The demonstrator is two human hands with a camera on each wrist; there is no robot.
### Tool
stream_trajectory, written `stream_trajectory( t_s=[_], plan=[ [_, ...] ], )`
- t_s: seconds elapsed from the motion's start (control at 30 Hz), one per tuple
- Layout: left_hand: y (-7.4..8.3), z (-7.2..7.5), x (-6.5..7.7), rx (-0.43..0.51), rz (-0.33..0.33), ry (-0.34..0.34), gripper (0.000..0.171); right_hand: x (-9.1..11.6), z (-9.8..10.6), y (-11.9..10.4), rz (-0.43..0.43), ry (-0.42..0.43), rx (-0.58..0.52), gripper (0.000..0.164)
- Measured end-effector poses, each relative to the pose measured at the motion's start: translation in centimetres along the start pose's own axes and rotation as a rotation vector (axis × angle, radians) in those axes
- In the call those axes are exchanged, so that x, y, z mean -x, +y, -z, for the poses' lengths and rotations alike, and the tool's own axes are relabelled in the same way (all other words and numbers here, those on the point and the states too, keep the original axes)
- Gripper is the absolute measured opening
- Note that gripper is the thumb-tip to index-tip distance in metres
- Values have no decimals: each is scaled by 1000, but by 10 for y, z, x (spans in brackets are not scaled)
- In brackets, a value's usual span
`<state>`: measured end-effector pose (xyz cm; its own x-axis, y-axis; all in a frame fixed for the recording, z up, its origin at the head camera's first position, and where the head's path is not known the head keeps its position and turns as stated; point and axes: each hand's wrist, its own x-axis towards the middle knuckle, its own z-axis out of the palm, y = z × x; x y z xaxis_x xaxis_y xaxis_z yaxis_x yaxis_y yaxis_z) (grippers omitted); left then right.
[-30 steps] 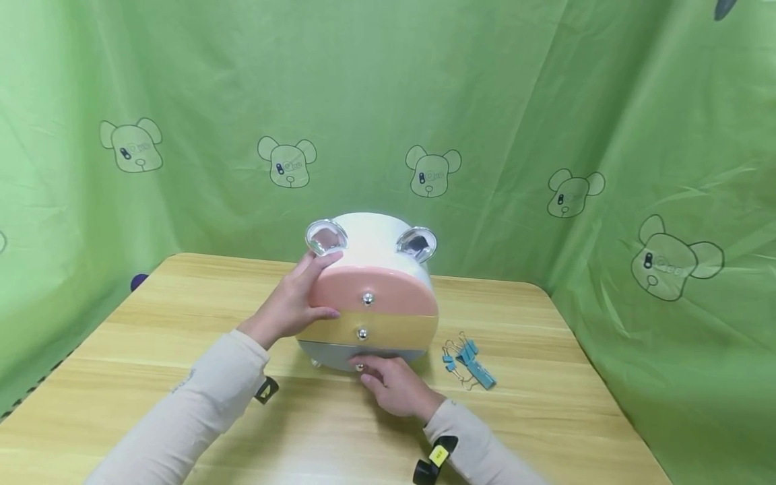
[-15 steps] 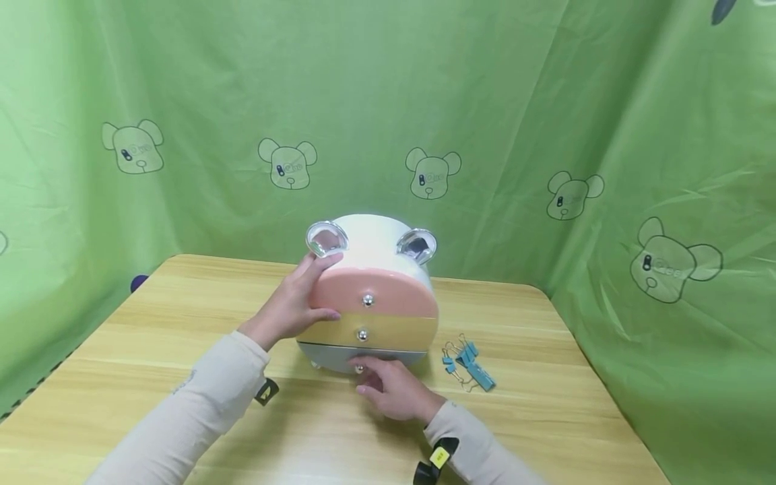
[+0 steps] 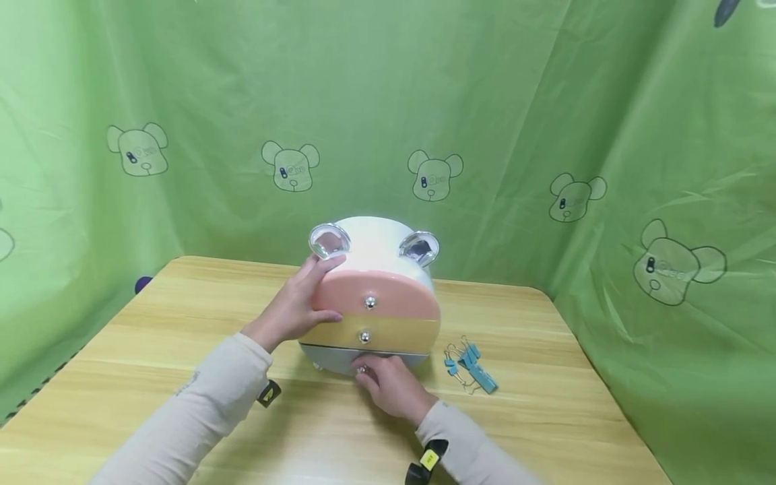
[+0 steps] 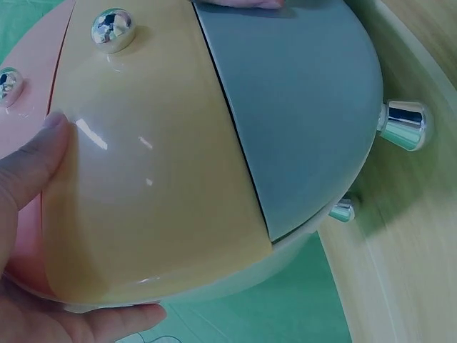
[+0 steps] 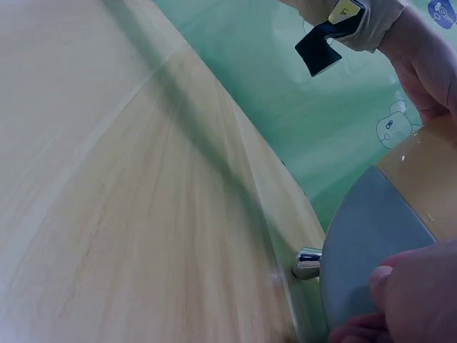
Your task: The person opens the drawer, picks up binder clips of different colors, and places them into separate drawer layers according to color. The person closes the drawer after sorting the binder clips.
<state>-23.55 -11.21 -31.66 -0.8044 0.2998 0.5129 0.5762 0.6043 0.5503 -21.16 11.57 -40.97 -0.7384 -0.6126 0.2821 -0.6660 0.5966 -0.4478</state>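
A round storage box (image 3: 377,244) with silver ears has pink, yellow and grey-blue drawers stacked on its front. My left hand (image 3: 294,306) grips its left side, thumb on the front and fingers toward the left ear. At the bottom, the fingers of my right hand (image 3: 397,391) are curled at the silver knob (image 3: 362,369) of the grey-blue drawer (image 4: 307,107), partly hiding it. A thin dark gap runs along that drawer's top edge. In the right wrist view, the right hand (image 5: 421,293) covers the knob.
Several blue binder clips (image 3: 483,378) lie in a small pile to the right of the box. The wooden table (image 3: 533,417) has green curtains (image 3: 497,81) behind and beside it. Short silver feet (image 4: 405,125) hold the box off the tabletop.
My right thumb has moved up toward the index finger at the bottom knob. The gap above the grey-blue drawer looks slightly darker. My left hand keeps its grip on the box.
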Motion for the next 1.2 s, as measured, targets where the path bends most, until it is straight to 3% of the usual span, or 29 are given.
stream_trajectory(
  t_s=[0.27,0.63,1.2],
  plan=[
    [1,4,1,-8,18,3,98,6,-1,-4,49,0,-3,14],
    [-1,1,0,7,12,-14,97,17,1,-11,-11,-52,-27,15],
    [0,3,-2,5,22,-17,98,43,8,-33,53,-98,-47,16]
  ],
)
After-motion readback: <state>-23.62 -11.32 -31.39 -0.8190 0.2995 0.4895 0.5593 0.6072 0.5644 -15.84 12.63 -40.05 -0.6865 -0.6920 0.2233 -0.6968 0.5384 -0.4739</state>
